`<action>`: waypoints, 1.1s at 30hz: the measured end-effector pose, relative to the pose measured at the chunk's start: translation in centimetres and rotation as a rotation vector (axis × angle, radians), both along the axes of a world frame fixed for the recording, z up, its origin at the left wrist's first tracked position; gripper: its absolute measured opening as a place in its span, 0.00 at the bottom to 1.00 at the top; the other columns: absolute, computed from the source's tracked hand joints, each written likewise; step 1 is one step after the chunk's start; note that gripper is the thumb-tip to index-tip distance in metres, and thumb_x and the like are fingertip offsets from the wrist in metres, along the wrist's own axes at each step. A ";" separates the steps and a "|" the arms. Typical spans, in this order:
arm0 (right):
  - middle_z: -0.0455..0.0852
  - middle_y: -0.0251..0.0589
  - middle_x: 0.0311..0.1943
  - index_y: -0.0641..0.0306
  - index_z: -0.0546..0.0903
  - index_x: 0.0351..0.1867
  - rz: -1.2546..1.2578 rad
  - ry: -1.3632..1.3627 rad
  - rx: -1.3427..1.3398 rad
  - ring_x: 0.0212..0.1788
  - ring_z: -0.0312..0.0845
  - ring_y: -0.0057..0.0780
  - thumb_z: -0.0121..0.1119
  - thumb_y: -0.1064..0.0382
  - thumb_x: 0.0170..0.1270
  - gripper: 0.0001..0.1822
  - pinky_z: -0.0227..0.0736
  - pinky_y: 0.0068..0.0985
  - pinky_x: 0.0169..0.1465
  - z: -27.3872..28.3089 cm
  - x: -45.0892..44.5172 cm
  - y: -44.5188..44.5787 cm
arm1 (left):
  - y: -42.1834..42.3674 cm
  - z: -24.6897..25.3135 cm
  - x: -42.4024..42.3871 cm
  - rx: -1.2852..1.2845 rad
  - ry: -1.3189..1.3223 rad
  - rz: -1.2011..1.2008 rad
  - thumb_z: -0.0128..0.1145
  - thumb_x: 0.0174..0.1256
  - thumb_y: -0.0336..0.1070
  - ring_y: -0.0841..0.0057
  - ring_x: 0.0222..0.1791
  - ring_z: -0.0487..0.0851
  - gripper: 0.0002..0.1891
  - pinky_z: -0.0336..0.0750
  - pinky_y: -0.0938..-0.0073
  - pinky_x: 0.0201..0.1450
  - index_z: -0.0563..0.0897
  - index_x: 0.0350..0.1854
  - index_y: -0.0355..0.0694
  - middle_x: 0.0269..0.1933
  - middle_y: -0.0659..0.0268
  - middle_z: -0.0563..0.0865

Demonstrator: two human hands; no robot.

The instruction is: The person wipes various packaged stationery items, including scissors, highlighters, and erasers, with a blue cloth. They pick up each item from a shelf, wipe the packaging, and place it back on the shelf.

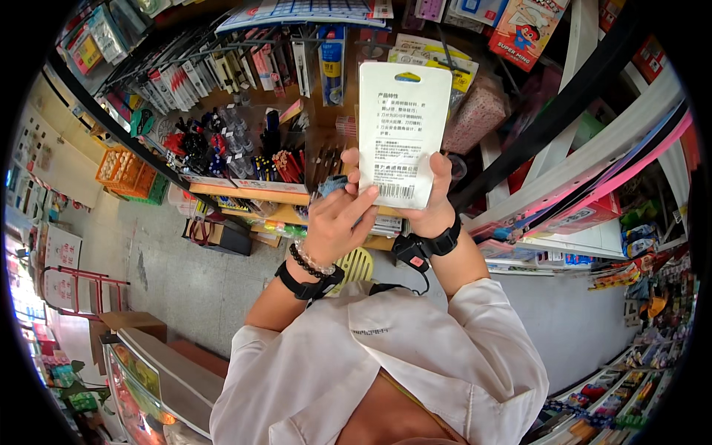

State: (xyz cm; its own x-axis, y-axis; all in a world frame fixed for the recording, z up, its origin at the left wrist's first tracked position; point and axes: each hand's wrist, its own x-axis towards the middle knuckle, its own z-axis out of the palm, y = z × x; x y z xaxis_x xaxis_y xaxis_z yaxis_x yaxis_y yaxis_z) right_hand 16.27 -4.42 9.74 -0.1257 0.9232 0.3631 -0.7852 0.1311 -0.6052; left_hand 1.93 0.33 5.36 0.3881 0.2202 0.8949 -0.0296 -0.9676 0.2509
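A white blister-card package [403,133], its printed back facing me, stands upright before me with a hang hole at the top and a barcode at the bottom. My right hand [431,192] grips its lower part, thumb on the right edge, with fingertips showing past the left edge. The index finger of my left hand [342,217] touches the card's lower left corner beside the barcode; the thumb is apart, below the card. What is on the package's front is hidden. Both wrists wear black straps, and the left one also has bead bracelets.
Behind the card stands a wooden shelf [267,208] with pen bins [239,142] and hanging stationery packs [228,69]. A yellow slotted stool [355,264] is below my hands. White shelving [578,242] is at right, a dark box [222,238] and orange crate [125,172] at left.
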 end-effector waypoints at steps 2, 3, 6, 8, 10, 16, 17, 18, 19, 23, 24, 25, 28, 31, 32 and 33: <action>0.65 0.68 0.56 0.66 0.54 0.64 -0.001 -0.027 -0.003 0.49 0.73 0.55 0.60 0.35 0.45 0.52 0.70 0.46 0.53 -0.1 0.9 0.0 | -0.1 -0.3 0.9 -0.006 -0.010 0.000 0.61 0.45 0.24 0.72 0.20 0.74 0.24 0.70 0.75 0.21 0.76 0.50 0.40 0.21 0.68 0.76; 0.65 0.68 0.56 0.66 0.54 0.64 0.008 -0.029 0.004 0.49 0.73 0.55 0.60 0.34 0.45 0.52 0.70 0.46 0.52 -0.2 1.3 0.0 | -0.3 -0.6 1.3 -0.016 -0.010 0.002 0.61 0.45 0.24 0.72 0.20 0.74 0.25 0.70 0.75 0.21 0.75 0.51 0.40 0.21 0.68 0.76; 0.65 0.67 0.56 0.66 0.55 0.64 0.029 -0.027 0.001 0.49 0.73 0.55 0.59 0.33 0.45 0.52 0.70 0.46 0.52 -0.5 2.0 0.2 | -0.5 -0.9 1.9 -0.018 0.019 0.048 0.61 0.45 0.24 0.72 0.21 0.74 0.25 0.71 0.74 0.21 0.75 0.51 0.40 0.21 0.68 0.76; 0.66 0.66 0.55 0.66 0.55 0.64 0.026 -0.018 -0.037 0.49 0.73 0.54 0.58 0.33 0.45 0.51 0.71 0.45 0.52 -0.8 2.2 0.1 | -0.8 -1.1 2.0 -0.027 0.036 0.081 0.61 0.45 0.24 0.72 0.21 0.74 0.25 0.71 0.75 0.21 0.75 0.51 0.40 0.22 0.68 0.75; 0.66 0.66 0.55 0.66 0.55 0.64 0.052 -0.015 -0.040 0.48 0.73 0.53 0.58 0.32 0.45 0.52 0.71 0.44 0.52 -1.0 2.3 0.3 | -1.1 -1.2 2.0 -0.040 0.047 0.108 0.61 0.45 0.24 0.72 0.21 0.74 0.25 0.71 0.75 0.21 0.75 0.51 0.41 0.21 0.68 0.75; 0.68 0.66 0.54 0.70 0.57 0.63 0.114 0.051 0.008 0.49 0.74 0.49 0.58 0.34 0.46 0.50 0.72 0.40 0.51 -1.0 1.8 1.2 | -0.9 -1.2 1.7 -0.037 0.041 0.132 0.61 0.46 0.25 0.72 0.21 0.74 0.25 0.70 0.75 0.21 0.75 0.51 0.41 0.22 0.68 0.75; 0.68 0.66 0.54 0.72 0.57 0.62 0.119 0.076 0.028 0.49 0.75 0.49 0.59 0.36 0.47 0.50 0.73 0.38 0.51 -0.8 1.5 1.4 | -0.6 -1.1 1.5 -0.034 0.037 0.126 0.61 0.46 0.25 0.72 0.21 0.74 0.25 0.70 0.75 0.21 0.75 0.52 0.40 0.21 0.68 0.75; 0.68 0.66 0.54 0.72 0.57 0.62 0.116 0.078 0.026 0.49 0.75 0.49 0.59 0.36 0.47 0.50 0.73 0.38 0.52 -0.7 1.4 1.6 | -0.2 -1.0 1.4 -0.028 0.031 0.118 0.61 0.46 0.25 0.72 0.21 0.75 0.25 0.70 0.75 0.21 0.75 0.52 0.40 0.21 0.68 0.75; 0.68 0.66 0.54 0.72 0.57 0.62 0.111 0.080 0.024 0.49 0.74 0.49 0.59 0.36 0.47 0.49 0.73 0.38 0.52 -0.7 1.2 1.9 | 0.2 -0.9 1.2 -0.022 0.025 0.107 0.61 0.46 0.25 0.72 0.21 0.75 0.25 0.70 0.75 0.21 0.75 0.52 0.40 0.21 0.68 0.75; 0.68 0.66 0.54 0.72 0.57 0.62 0.077 0.055 0.034 0.49 0.75 0.49 0.60 0.37 0.47 0.49 0.73 0.38 0.52 0.0 -0.3 3.2 | 2.2 -0.6 -0.1 -0.020 0.014 0.059 0.61 0.46 0.25 0.72 0.21 0.75 0.24 0.70 0.75 0.21 0.75 0.51 0.40 0.21 0.68 0.76; 0.68 0.66 0.54 0.70 0.57 0.63 0.057 0.031 0.026 0.49 0.74 0.50 0.60 0.36 0.46 0.50 0.73 0.40 0.51 0.1 -0.8 3.7 | 2.8 -0.6 -0.7 -0.024 0.009 0.049 0.61 0.46 0.25 0.72 0.21 0.75 0.24 0.70 0.75 0.21 0.76 0.51 0.40 0.21 0.68 0.76; 0.67 0.66 0.54 0.69 0.56 0.63 0.039 0.007 0.018 0.48 0.74 0.51 0.59 0.35 0.46 0.51 0.73 0.41 0.50 0.1 -1.5 4.3 | 3.5 -0.5 -1.3 -0.027 0.005 0.040 0.61 0.45 0.25 0.72 0.21 0.75 0.24 0.70 0.75 0.21 0.76 0.50 0.40 0.21 0.68 0.76; 0.67 0.66 0.55 0.67 0.55 0.64 0.006 -0.018 0.008 0.48 0.74 0.52 0.59 0.34 0.45 0.51 0.73 0.43 0.50 0.4 -4.0 6.3 | 5.8 -0.2 -3.8 -0.026 0.003 0.031 0.62 0.45 0.24 0.73 0.21 0.75 0.23 0.70 0.74 0.21 0.77 0.49 0.40 0.22 0.68 0.76; 0.67 0.66 0.55 0.67 0.55 0.64 0.004 0.009 -0.008 0.48 0.74 0.52 0.59 0.33 0.45 0.52 0.73 0.43 0.49 0.7 -6.6 8.4 | 8.1 0.0 -6.3 -0.037 -0.012 -0.001 0.61 0.45 0.24 0.73 0.21 0.74 0.24 0.69 0.74 0.21 0.77 0.50 0.40 0.22 0.68 0.76; 0.67 0.66 0.55 0.67 0.55 0.64 0.006 0.023 -0.015 0.48 0.74 0.52 0.59 0.33 0.45 0.52 0.73 0.43 0.49 0.7 -7.5 9.1 | 8.7 0.0 -7.2 -0.041 -0.001 0.001 0.61 0.45 0.24 0.73 0.21 0.74 0.24 0.69 0.75 0.21 0.77 0.50 0.40 0.21 0.68 0.76; 0.66 0.66 0.55 0.67 0.55 0.64 0.007 0.025 -0.018 0.48 0.74 0.52 0.59 0.33 0.45 0.52 0.73 0.43 0.50 0.8 -8.2 9.7 | 9.4 0.1 -8.1 -0.042 0.005 0.000 0.61 0.45 0.24 0.73 0.21 0.74 0.24 0.69 0.75 0.21 0.77 0.50 0.40 0.21 0.69 0.76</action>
State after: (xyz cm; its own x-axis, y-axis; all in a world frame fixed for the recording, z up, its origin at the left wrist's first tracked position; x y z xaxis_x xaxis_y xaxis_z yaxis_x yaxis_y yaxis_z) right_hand 8.04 5.31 10.50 -0.1236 0.9287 0.3497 -0.8009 0.1147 -0.5877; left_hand -6.16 9.78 5.47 0.3929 0.2573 0.8828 -0.0277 -0.9563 0.2911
